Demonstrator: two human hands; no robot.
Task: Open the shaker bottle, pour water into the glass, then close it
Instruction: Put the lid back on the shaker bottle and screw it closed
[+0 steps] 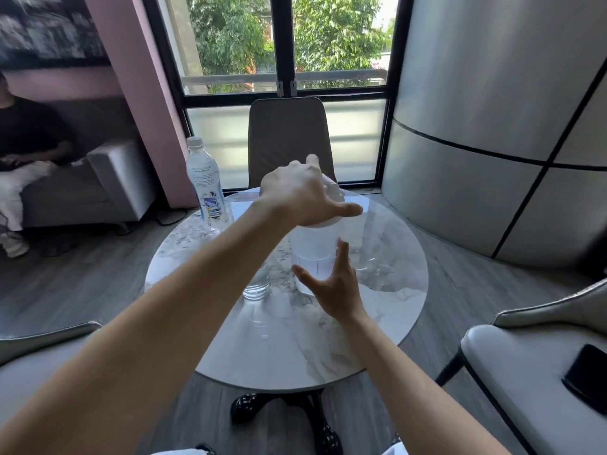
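Observation:
A translucent white shaker bottle stands upright in the middle of the round marble table. My left hand lies over its white lid from above, fingers curled around the top and hiding most of the lid. My right hand is just in front of the bottle's lower body, fingers spread, and holds nothing; whether it touches the bottle I cannot tell. A clear drinking glass stands on the table to the left of the shaker, partly hidden by my left forearm.
A capped plastic water bottle stands at the table's far left edge. A brown chair faces me beyond the table. A light armchair with a black phone is at my right. A person sits on a sofa at the left.

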